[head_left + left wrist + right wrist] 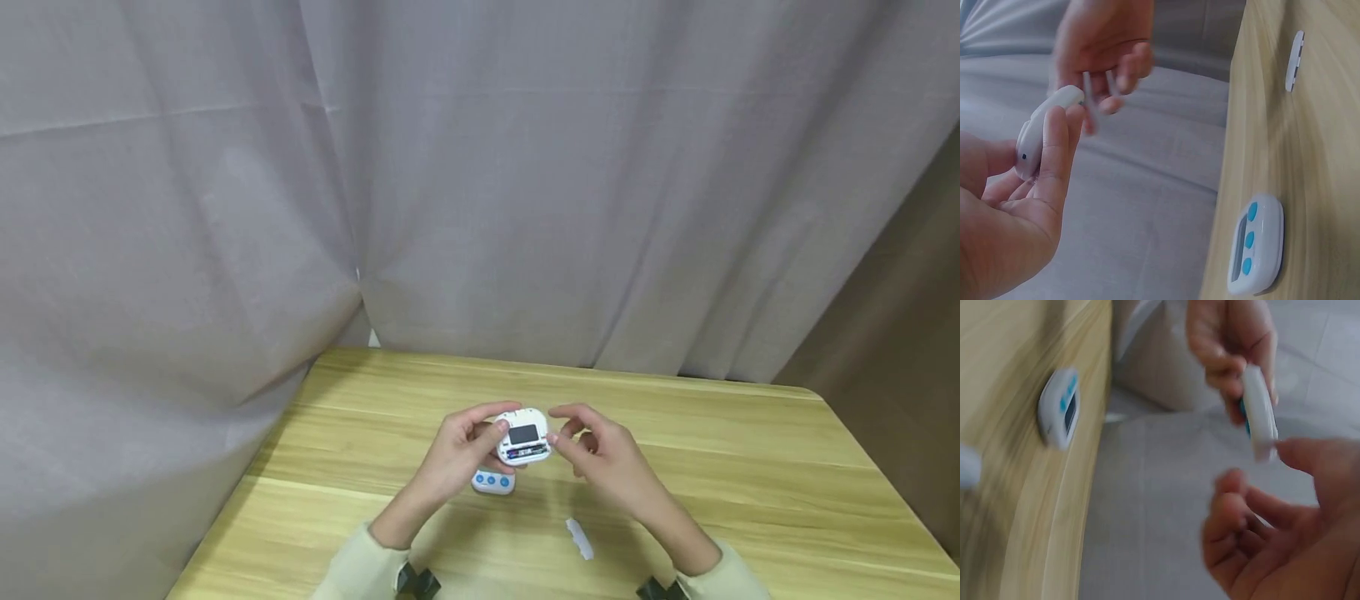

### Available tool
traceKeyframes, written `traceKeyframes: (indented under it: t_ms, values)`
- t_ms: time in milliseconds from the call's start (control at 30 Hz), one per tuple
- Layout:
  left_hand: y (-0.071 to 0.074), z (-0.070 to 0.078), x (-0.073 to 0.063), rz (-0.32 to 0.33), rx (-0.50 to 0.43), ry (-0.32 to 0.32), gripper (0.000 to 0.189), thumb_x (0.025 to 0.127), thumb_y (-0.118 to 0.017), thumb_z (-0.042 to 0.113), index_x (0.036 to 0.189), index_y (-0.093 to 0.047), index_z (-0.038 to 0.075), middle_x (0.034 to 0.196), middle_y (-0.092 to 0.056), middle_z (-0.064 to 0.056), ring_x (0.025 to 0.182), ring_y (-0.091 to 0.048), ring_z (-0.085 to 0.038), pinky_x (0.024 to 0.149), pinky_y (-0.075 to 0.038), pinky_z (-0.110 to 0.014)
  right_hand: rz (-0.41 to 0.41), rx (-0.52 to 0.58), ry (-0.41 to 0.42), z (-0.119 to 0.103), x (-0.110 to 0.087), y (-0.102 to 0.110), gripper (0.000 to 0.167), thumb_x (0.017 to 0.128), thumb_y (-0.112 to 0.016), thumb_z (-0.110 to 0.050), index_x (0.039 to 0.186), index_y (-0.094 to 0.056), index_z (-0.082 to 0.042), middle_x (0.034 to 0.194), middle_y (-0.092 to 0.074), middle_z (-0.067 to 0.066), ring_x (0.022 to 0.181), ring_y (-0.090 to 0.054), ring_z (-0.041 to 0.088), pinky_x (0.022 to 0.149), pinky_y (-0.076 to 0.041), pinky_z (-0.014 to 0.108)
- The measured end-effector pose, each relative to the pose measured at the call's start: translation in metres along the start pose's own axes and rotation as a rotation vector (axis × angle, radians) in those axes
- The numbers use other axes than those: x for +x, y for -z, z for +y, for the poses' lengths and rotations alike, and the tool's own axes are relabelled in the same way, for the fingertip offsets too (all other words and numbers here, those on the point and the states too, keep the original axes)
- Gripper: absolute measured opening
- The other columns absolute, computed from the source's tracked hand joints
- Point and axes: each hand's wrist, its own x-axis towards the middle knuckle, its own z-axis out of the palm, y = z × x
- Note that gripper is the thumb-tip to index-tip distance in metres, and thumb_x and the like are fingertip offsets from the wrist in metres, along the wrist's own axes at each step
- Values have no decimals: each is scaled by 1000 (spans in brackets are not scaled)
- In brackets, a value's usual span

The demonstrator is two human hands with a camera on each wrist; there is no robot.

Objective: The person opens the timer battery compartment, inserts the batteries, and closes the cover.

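My left hand (455, 450) grips a small white digital timer (534, 417) above the table, its back turned up. Along the lower edge of that back, the battery slot is uncovered and a dark battery (527, 452) lies in it; a dark rectangle sits above. At the timer's right edge is my right hand (606, 450), thumb tip at the slot's end and the other fingers loosely bent away from it. A second white timer with blue buttons (492, 482) lies on the table below my left hand. Nearer me lies a loose white battery cover (580, 539).
The wood-grain table (750, 467) stretches out to both sides. Behind it and along the left hang grey curtains (510, 208). Dark wrist straps (417, 582) sit at my sleeves.
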Motion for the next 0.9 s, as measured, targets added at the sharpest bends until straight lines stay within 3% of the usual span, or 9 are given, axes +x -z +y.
traceKeyframes:
  t_ms: [100, 167, 267, 400, 533, 767, 900]
  values:
    - [0, 1, 1, 10, -8, 2, 37, 111, -53, 11, 146, -59, 0, 115, -74, -30, 81, -79, -33, 72, -68, -41, -103, -139, 14, 8, -4, 8, 9, 103, -70, -22, 106, -74, -14, 85, -69, -4, 64, -57, 8, 54, -51, 23]
    - [0, 2, 1, 13, -17, 6, 38, 111, -53, 10, 146, -58, -1, 117, -73, -31, 82, -79, -35, 72, -68, -41, -187, -238, 23, 13, -6, 10, 7, 101, -72, -21, 96, -74, -18, 79, -67, -9, 65, -55, 6, 55, -49, 22]
    - [0, 3, 0, 17, -27, 12, 38, 111, -53, 10, 147, -58, -1, 119, -73, -31, 80, -80, -29, 73, -68, -42, -271, -355, 29, 22, -11, 9, 7, 96, -76, -16, 91, -72, -18, 75, -62, -13, 63, -51, 1, 53, -46, 21]
    - [-2, 3, 0, 13, -37, 8, 38, 111, -53, 10, 146, -57, -4, 119, -72, -34, 76, -79, -19, 73, -68, -43, -299, -472, 8, 34, -18, 4, 12, 88, -81, -12, 88, -71, -17, 72, -57, -14, 61, -48, 1, 52, -43, 22]
    - [-3, 2, 0, 19, -42, 12, 39, 111, -52, 9, 147, -55, -6, 119, -71, -35, 75, -78, -18, 71, -68, -38, -307, -493, -23, 44, -22, 0, 17, 83, -85, -11, 85, -69, -18, 69, -56, -13, 60, -48, 3, 52, -42, 22]
    - [-1, 3, -1, 43, -22, 14, 37, 110, -53, 10, 145, -60, 1, 119, -73, -31, 87, -73, -56, 70, -68, -38, -360, -502, -25, 55, -28, -2, 25, 79, -92, -22, 85, -68, -17, 70, -54, -14, 61, -46, 3, 51, -40, 22]
    - [1, 3, 0, 49, 1, 11, 36, 110, -54, 11, 145, -61, 3, 116, -74, -29, 84, -73, -54, 70, -68, -38, -373, -531, -32, 58, -31, -6, 28, 77, -93, -24, 81, -66, -19, 68, -52, -15, 60, -45, 3, 51, -39, 21]
